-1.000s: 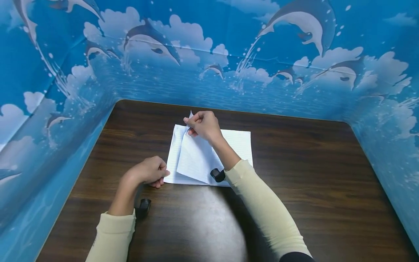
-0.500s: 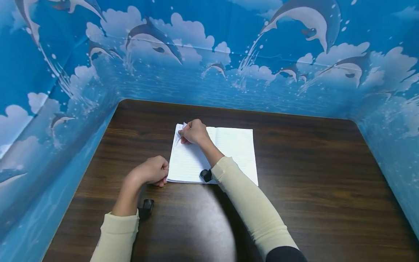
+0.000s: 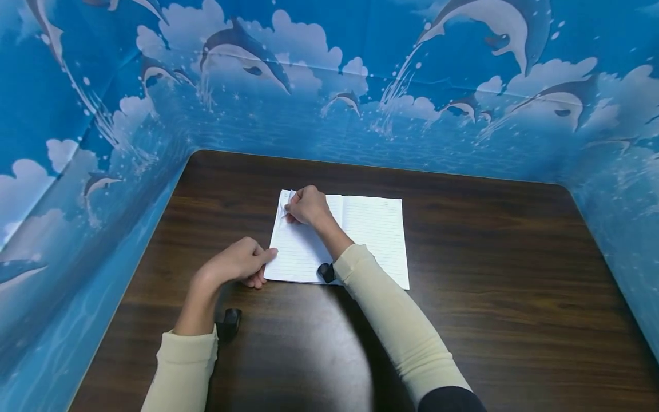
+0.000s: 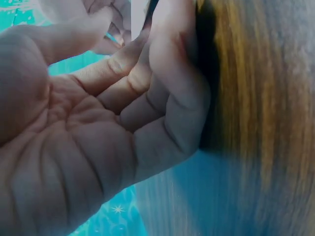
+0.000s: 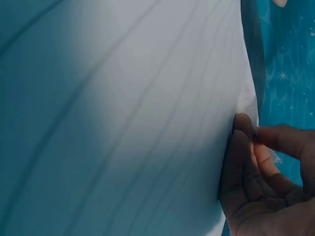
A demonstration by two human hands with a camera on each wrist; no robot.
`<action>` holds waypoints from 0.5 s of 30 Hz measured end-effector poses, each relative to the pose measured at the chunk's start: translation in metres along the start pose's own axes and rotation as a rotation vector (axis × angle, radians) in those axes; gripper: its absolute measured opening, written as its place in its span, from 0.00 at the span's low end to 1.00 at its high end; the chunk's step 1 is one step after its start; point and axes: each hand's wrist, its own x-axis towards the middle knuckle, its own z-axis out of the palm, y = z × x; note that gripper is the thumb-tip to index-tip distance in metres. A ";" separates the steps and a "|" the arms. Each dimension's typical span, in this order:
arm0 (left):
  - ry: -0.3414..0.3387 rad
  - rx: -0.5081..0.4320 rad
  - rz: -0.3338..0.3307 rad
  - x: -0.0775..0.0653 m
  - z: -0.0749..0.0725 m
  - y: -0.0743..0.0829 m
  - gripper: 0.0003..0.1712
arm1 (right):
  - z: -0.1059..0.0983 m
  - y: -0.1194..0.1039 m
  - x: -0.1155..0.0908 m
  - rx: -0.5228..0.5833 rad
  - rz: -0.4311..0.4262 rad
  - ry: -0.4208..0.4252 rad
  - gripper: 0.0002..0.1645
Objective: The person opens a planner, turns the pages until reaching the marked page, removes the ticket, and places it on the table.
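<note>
An open notebook (image 3: pixel 373 240) with white lined pages lies on the table. Near the upper left corner of its left page, my right hand (image 3: pixel 310 207) pinches the paper edge. The right wrist view shows the thumb and fingertips of that right hand (image 5: pixel 270 182) meeting at the edge of the lined page (image 5: pixel 147 98). My left hand (image 3: pixel 239 262) rests at the notebook's lower left edge, its thumb stretched out over the page margin. In the left wrist view, the thumb of the left hand (image 4: pixel 98 108) stands apart from the bent fingers, which touch the book's edge.
A dark wood-grain table (image 3: pixel 494 297) carries the notebook. Blue cloth (image 3: pixel 319 131) printed with dolphins and clouds surrounds its back and sides. Black wrist cameras, such as the left one (image 3: pixel 230 323), sit by both cuffs.
My right hand has brought the turned page over to the left, and it now lies flat. The left thumb has moved from beside the notebook to over its left margin.
</note>
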 end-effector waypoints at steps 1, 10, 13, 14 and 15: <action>0.003 0.013 0.001 0.001 0.001 0.001 0.28 | -0.002 0.001 -0.001 -0.006 -0.002 -0.007 0.09; 0.020 0.100 -0.051 0.005 0.006 0.006 0.19 | -0.022 0.018 -0.015 -0.279 -0.131 0.011 0.15; 0.020 0.105 -0.070 0.003 0.005 0.006 0.19 | -0.032 0.029 -0.019 -0.369 -0.137 0.070 0.21; 0.020 0.107 -0.073 0.003 0.005 0.005 0.19 | -0.036 0.033 -0.020 -0.391 -0.132 0.090 0.23; 0.018 0.106 -0.074 0.002 0.004 0.005 0.19 | -0.041 0.037 -0.020 -0.410 -0.127 0.109 0.25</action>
